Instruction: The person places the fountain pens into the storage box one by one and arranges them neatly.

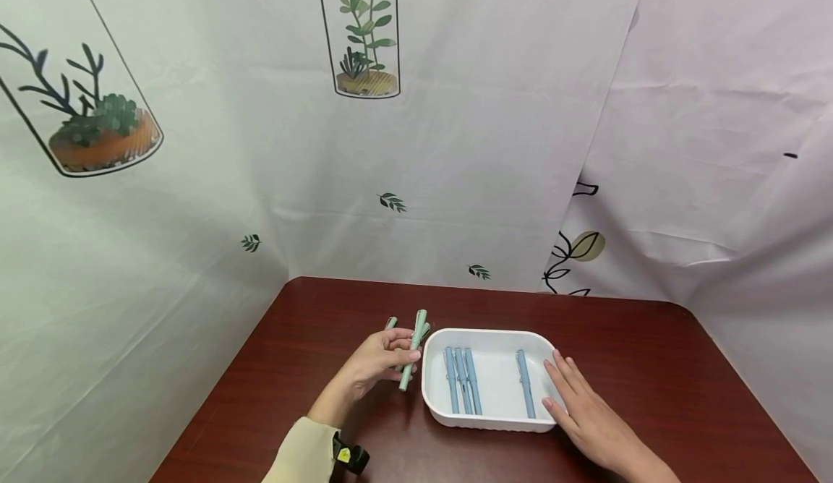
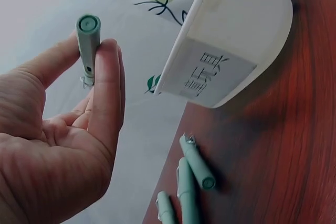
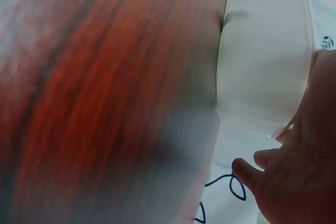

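My left hand (image 1: 374,361) pinches a light green pen (image 1: 417,331) between thumb and fingers, just left of a white plastic tray (image 1: 488,423). Seen from the left wrist, that pen (image 2: 88,40) points its round end at the camera. Several more green pens (image 2: 198,163) lie on the table below the hand; in the head view the hand partly hides them. Inside the tray are three blue pens (image 1: 461,380) side by side at the left and one blue pen (image 1: 525,385) at the right. My right hand (image 1: 588,414) rests its extended fingers against the tray's right rim.
The tray stands on a dark red wood-grain table (image 1: 625,338). White cloth (image 1: 468,179) printed with plants hangs behind the table and along its sides. A label (image 2: 207,74) with printed characters is on the tray's outer wall.
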`<state>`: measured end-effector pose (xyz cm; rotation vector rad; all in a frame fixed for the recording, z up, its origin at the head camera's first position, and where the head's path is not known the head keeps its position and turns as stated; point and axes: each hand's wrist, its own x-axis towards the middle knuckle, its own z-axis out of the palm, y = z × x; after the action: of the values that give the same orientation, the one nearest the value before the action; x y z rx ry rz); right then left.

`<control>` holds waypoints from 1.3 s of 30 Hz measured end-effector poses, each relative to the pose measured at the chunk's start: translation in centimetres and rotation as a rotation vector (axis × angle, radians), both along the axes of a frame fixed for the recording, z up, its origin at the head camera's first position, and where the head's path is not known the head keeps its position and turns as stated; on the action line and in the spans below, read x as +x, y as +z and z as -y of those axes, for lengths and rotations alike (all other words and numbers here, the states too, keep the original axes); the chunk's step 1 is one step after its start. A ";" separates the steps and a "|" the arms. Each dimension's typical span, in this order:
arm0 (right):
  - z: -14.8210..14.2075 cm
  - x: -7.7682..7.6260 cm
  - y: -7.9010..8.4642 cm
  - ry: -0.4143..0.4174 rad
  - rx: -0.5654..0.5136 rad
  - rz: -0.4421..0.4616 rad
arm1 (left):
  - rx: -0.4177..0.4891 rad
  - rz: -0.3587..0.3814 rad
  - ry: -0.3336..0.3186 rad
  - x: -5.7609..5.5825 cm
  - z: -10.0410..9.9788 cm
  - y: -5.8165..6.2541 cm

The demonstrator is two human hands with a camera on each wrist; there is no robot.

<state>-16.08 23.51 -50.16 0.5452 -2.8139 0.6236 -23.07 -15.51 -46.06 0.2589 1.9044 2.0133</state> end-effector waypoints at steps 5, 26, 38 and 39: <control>0.0 0.0 0.0 -0.004 0.003 0.003 | 0.002 0.001 -0.014 0.1 -1.1 -0.2; 0.1 0.1 0.1 0.019 0.002 -0.036 | -0.025 -0.023 0.003 0.6 -6.2 0.5; 0.1 0.0 0.4 0.010 0.002 -0.003 | -0.093 -0.012 0.033 0.3 -8.8 0.7; 0.1 0.0 0.3 0.012 0.003 -0.008 | -0.098 -0.006 0.037 0.3 -9.0 0.6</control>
<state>-16.05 23.39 -49.82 0.5637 -2.8065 0.6180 -22.77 -6.49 -45.45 0.2063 2.0188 1.9370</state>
